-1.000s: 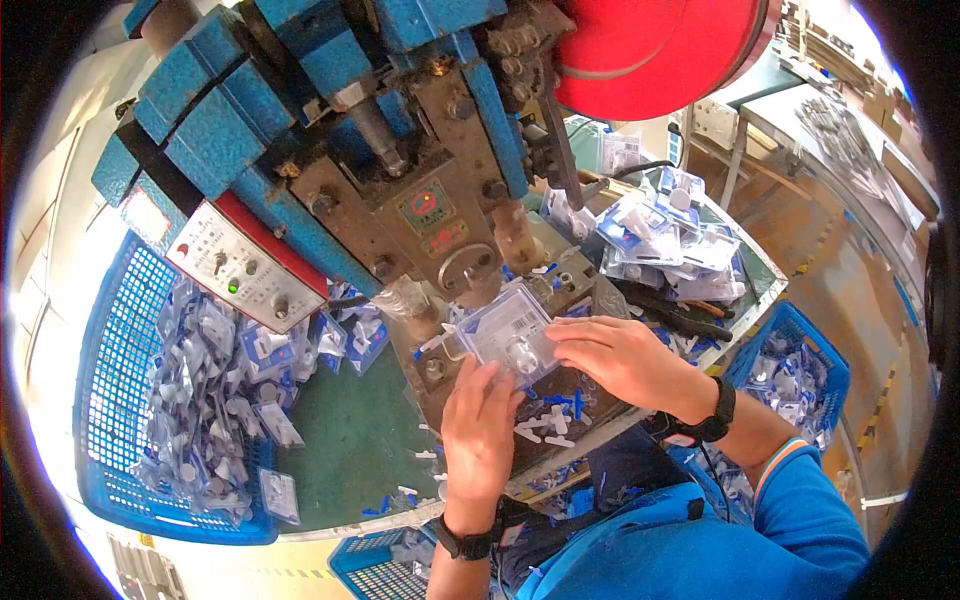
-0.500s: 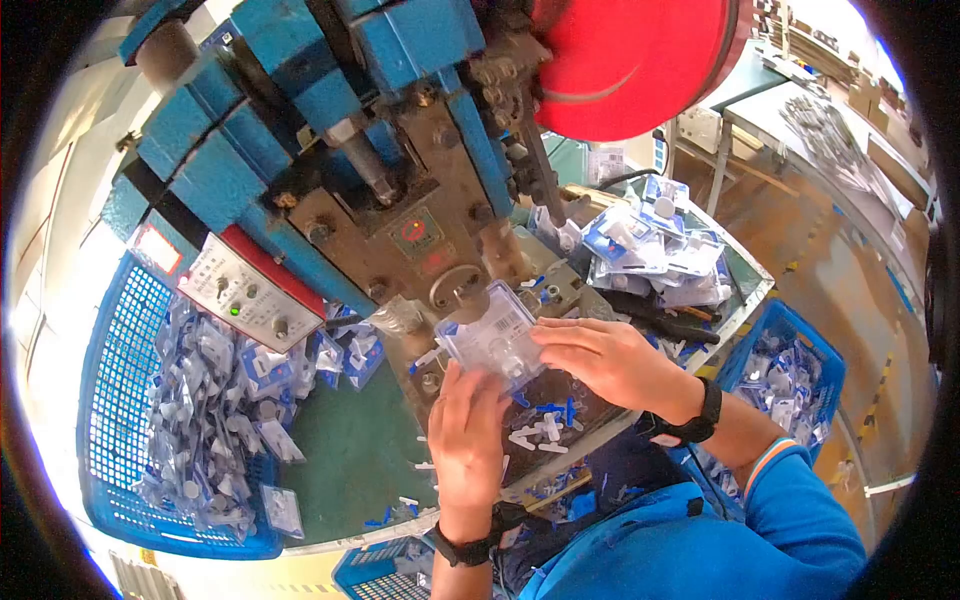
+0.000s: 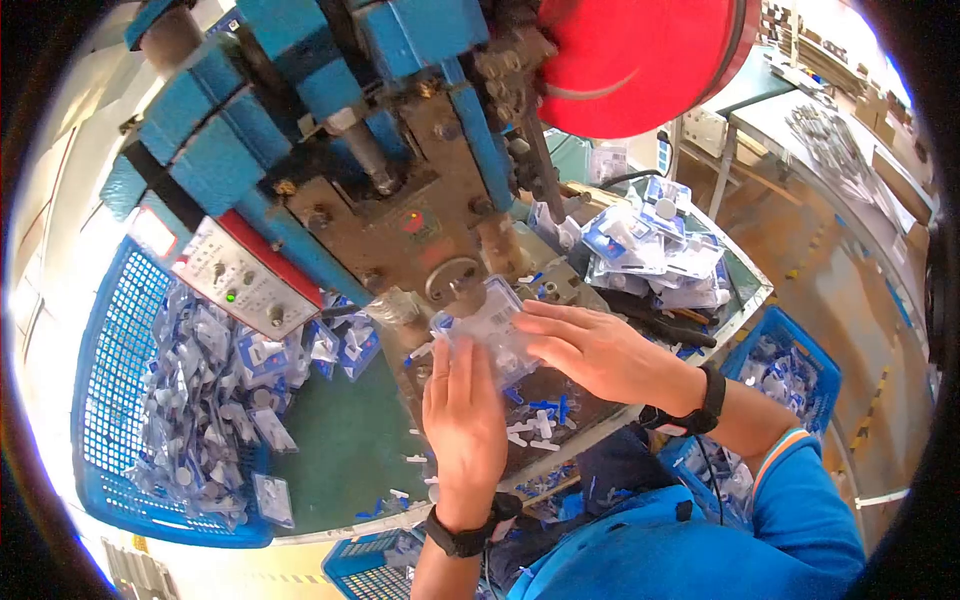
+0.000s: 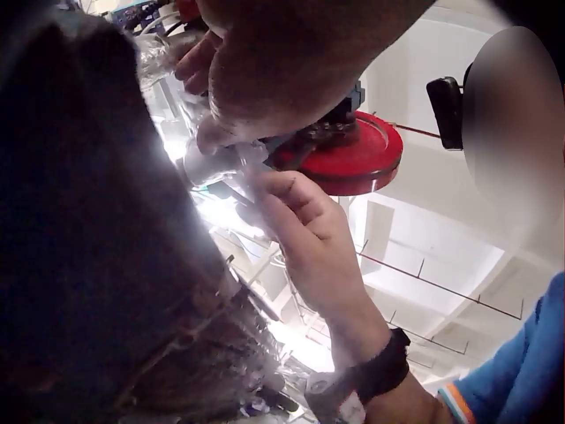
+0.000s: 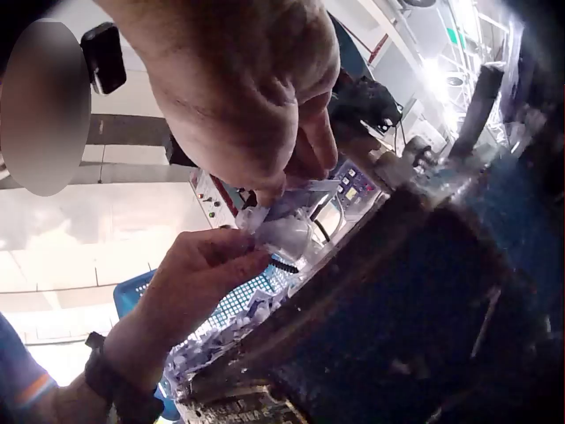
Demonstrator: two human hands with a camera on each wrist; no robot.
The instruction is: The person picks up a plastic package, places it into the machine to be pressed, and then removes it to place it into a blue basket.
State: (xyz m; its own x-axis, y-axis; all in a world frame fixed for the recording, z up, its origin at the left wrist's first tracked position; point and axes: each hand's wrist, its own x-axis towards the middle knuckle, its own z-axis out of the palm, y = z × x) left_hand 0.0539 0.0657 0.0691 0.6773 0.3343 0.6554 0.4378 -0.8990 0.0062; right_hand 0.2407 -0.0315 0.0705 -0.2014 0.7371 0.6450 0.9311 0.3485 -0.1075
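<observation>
A clear plastic blister pack (image 3: 497,322) with a barcode on its card lies flat at the foot of the press (image 3: 425,215), its far edge under the ram. My left hand (image 3: 465,425) grips its near left side, fingers over the top; in the right wrist view that thumb (image 5: 243,268) is under the pack. On the right side, my right hand (image 3: 605,357) pinches the edge, and the left wrist view shows its thumb and fingers (image 4: 287,208) at the plastic. White and blue plastic scraps (image 3: 540,420) lie on the press bed just right of the left hand.
A blue basket (image 3: 105,400) heaped with blister packs stands left on the green table (image 3: 345,450). More packs (image 3: 655,245) are piled right of the press. Another blue basket (image 3: 825,370) sits lower right. The red wheel (image 3: 640,60) and control box (image 3: 240,275) flank the press.
The blister pack has slid a little farther in under the ram. My left hand has moved forward with its fingers farther over the pack, and the right hand has followed along.
</observation>
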